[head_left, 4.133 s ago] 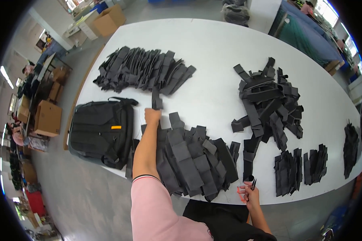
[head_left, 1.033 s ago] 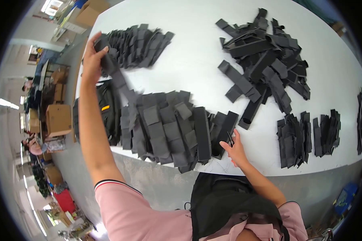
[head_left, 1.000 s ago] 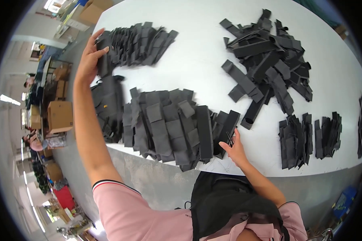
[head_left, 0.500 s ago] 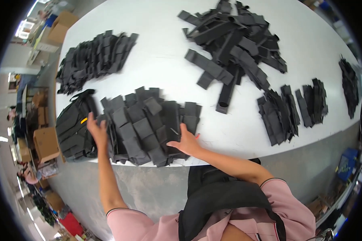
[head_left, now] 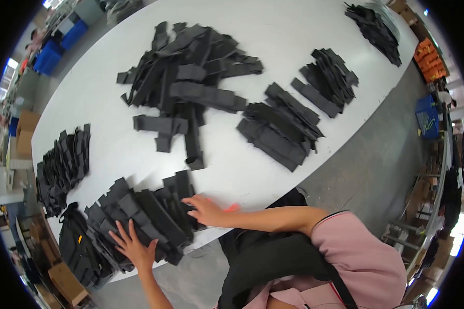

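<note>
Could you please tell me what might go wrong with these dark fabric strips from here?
The overlapping dark fabric strips under the left hand reach the near edge of the white table, so a push might slide some off. The black backpack beside them, also near the edge, could get nudged.

Left of the grip sits a black backpack [head_left: 77, 256], with a cardboard box [head_left: 67, 283] past it; far right of the grip stand a blue crate [head_left: 424, 109] and an orange stack [head_left: 429, 61].

The white tabletop [head_left: 113, 147] is brightly lit; a window [head_left: 460, 226] glares at right; fisheye distortion bends the edges.
</note>
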`<action>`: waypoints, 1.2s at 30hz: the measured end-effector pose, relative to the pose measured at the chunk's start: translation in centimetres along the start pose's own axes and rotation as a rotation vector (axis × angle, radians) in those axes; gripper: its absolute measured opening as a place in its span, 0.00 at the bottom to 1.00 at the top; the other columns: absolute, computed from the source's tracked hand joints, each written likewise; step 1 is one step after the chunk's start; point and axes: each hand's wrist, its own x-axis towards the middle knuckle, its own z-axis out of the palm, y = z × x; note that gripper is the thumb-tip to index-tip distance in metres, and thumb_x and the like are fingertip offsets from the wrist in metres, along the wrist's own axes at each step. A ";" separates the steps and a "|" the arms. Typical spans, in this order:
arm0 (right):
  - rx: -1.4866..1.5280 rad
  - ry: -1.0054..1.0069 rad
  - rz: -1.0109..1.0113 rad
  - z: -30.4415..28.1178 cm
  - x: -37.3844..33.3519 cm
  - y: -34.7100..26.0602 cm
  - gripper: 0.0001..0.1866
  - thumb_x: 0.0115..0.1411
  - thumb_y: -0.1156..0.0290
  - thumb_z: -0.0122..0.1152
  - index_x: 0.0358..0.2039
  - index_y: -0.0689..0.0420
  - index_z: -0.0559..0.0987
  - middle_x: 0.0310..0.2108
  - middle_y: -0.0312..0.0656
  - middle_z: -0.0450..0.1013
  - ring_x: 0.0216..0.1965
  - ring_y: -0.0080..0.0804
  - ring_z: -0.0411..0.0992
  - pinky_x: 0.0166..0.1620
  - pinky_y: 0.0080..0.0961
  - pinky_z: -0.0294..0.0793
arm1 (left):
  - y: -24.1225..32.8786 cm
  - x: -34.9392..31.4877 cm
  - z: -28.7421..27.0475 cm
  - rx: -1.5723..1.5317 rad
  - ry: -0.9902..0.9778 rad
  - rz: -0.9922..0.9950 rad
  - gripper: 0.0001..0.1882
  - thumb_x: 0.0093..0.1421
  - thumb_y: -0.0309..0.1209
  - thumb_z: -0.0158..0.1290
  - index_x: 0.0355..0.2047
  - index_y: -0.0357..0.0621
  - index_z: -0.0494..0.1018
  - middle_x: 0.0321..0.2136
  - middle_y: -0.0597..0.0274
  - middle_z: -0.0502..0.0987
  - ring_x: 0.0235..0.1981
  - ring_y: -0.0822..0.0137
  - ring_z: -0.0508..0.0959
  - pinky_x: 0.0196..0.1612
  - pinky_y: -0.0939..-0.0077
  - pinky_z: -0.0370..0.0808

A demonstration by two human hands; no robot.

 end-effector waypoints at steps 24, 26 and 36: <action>-0.507 0.382 -0.077 -37.3 -9.0 4.4 0.21 0.52 0.65 0.62 0.46 0.53 0.74 0.50 0.44 0.65 0.33 0.45 0.74 0.36 0.36 0.75 | 42.1 -3.3 7.7 -0.560 0.230 0.500 0.33 0.51 0.37 0.57 0.56 0.43 0.61 0.59 0.43 0.55 0.59 0.47 0.57 0.60 0.48 0.51; -0.647 0.265 0.097 -37.4 -7.4 5.2 0.28 0.50 0.64 0.63 0.53 0.52 0.68 0.53 0.48 0.61 0.34 0.47 0.74 0.36 0.38 0.75 | 43.0 -2.6 8.8 -0.512 0.218 0.502 0.34 0.51 0.40 0.56 0.57 0.43 0.59 0.61 0.42 0.52 0.61 0.47 0.55 0.61 0.45 0.47; -0.474 0.252 0.168 -46.5 -6.6 6.1 0.16 0.52 0.62 0.59 0.42 0.51 0.78 0.41 0.44 0.73 0.45 0.47 0.71 0.46 0.40 0.72 | 43.2 -2.7 8.6 -0.501 0.137 0.596 0.34 0.50 0.38 0.52 0.57 0.40 0.58 0.62 0.40 0.51 0.64 0.48 0.52 0.62 0.40 0.35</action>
